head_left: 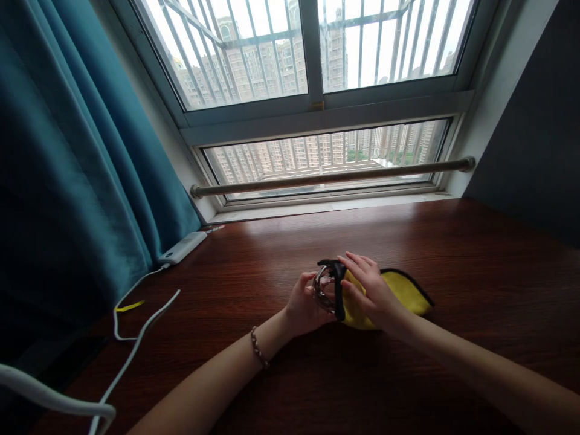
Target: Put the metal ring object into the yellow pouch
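My left hand (pixel 306 307) is wrapped around a clear, shiny glass-like vessel (pixel 323 289), tilted so that its rounded end points left; its exact kind is hard to make out. A yellow cloth with a black border (pixel 401 290) covers the vessel's right side. My right hand (pixel 368 289) lies over the cloth and presses it against the vessel, with the fingers fairly straight and the thumb side toward me. Part of the cloth trails out to the right, past the back of that hand. What is under the cloth is hidden.
A brown wooden tabletop (pixel 254 254) extends to the window (pixel 312 109), which has a metal rail (pixel 335 178) across it. At left are a white power strip (pixel 183 246), white cables (pixel 149 323) with a yellow tie (pixel 130 306), and a blue curtain (pixel 99 151).
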The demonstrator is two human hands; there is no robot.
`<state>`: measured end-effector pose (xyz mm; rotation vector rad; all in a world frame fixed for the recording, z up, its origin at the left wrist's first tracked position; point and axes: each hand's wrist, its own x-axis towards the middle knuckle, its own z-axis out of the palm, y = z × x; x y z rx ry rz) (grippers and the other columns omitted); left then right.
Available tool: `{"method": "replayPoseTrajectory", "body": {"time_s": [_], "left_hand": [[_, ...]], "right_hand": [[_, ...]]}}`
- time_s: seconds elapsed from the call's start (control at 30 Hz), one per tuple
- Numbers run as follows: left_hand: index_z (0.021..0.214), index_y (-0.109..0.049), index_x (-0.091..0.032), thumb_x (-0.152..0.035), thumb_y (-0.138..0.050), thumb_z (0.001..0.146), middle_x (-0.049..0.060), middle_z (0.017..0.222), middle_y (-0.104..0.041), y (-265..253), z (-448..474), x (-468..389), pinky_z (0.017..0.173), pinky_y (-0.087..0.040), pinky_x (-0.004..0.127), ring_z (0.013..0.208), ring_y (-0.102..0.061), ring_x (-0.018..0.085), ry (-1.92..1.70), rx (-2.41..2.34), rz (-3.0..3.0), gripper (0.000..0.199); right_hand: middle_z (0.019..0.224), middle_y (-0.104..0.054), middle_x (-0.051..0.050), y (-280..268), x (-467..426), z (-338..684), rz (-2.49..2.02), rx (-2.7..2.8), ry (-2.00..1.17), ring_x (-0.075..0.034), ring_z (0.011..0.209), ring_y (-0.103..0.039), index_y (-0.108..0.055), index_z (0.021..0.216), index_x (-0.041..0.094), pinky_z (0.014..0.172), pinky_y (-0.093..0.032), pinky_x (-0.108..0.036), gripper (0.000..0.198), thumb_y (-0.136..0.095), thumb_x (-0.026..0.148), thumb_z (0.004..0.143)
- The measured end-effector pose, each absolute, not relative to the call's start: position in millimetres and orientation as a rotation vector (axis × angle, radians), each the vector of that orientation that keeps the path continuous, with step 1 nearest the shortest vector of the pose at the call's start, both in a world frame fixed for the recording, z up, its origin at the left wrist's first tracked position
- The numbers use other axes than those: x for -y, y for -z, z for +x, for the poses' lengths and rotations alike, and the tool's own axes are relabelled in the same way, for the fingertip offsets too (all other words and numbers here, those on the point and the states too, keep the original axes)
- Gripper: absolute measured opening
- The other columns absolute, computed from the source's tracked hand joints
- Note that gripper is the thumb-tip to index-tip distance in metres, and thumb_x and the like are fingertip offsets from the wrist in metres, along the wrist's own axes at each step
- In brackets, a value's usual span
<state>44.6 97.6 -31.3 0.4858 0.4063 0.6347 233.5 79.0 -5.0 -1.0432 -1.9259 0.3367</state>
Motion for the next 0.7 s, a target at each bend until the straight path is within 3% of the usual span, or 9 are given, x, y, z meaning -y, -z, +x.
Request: {"method": "replayPoseTrajectory", "body": {"time_s": [0.1, 0.23, 0.3, 0.4, 0.57, 0.7], "left_hand": [[0.088, -0.059, -0.015, -0.049, -0.042, 0.082, 0.006, 0.082, -0.066, 31, 44, -99, 0.075, -0.047, 0.033, 0.076, -0.063, 0.018, -0.589, -0.401, 0.451, 0.039], [0.080, -0.059, -0.016, -0.049, -0.043, 0.082, 0.002, 0.072, -0.063, 32, 43, -101, 0.071, -0.047, 0.031, 0.069, -0.061, 0.016, -0.583, -0.409, 0.431, 0.037], [0.080, -0.060, -0.015, -0.048, -0.044, 0.081, 0.002, 0.073, -0.064, 35, 43, -101, 0.070, -0.047, 0.031, 0.068, -0.061, 0.015, -0.591, -0.426, 0.440, 0.037], [0.093, -0.063, -0.013, -0.050, -0.045, 0.079, 0.007, 0.085, -0.067, 40, 44, -101, 0.070, -0.046, 0.031, 0.075, -0.062, 0.019, -0.595, -0.466, 0.475, 0.044], [0.104, -0.062, -0.010, -0.048, -0.044, 0.081, 0.010, 0.094, -0.068, 42, 46, -99, 0.074, -0.045, 0.031, 0.084, -0.063, 0.020, -0.609, -0.534, 0.526, 0.048], [0.113, -0.059, -0.010, -0.053, -0.039, 0.081, 0.011, 0.104, -0.066, 40, 49, -97, 0.078, -0.046, 0.038, 0.091, -0.062, 0.023, -0.626, -0.554, 0.547, 0.057]], "right_hand": [[0.103, -0.051, -0.016, 16, -73, 229, -0.945, 1.970, 0.015, -0.024, 0.099, -0.042, -0.053, 0.110, 0.008, 0.086, -0.042, -0.041, 0.029, -0.051, 0.023, 0.086], [0.082, -0.056, -0.009, 7, -63, 231, -0.688, 2.203, 0.047, -0.020, 0.079, -0.047, -0.056, 0.090, 0.011, 0.072, -0.045, -0.035, 0.012, -0.048, 0.021, 0.086], [0.088, -0.061, -0.011, 4, -60, 230, -0.666, 2.310, 0.048, -0.022, 0.084, -0.052, -0.059, 0.092, 0.010, 0.077, -0.046, -0.036, 0.019, -0.047, 0.024, 0.087], [0.106, -0.062, -0.014, 5, -57, 228, -0.640, 2.417, -0.013, -0.024, 0.101, -0.054, -0.057, 0.110, 0.004, 0.093, -0.044, -0.034, 0.034, -0.045, 0.028, 0.089], [0.125, -0.052, -0.016, 9, -54, 227, -0.638, 2.507, -0.192, -0.023, 0.121, -0.044, -0.046, 0.125, 0.000, 0.105, -0.035, -0.033, 0.053, -0.045, 0.038, 0.089], [0.132, -0.046, -0.018, 13, -55, 220, -0.786, 2.519, -0.129, -0.027, 0.129, -0.035, -0.040, 0.131, -0.001, 0.111, -0.026, -0.038, 0.068, -0.048, 0.048, 0.085]]}}
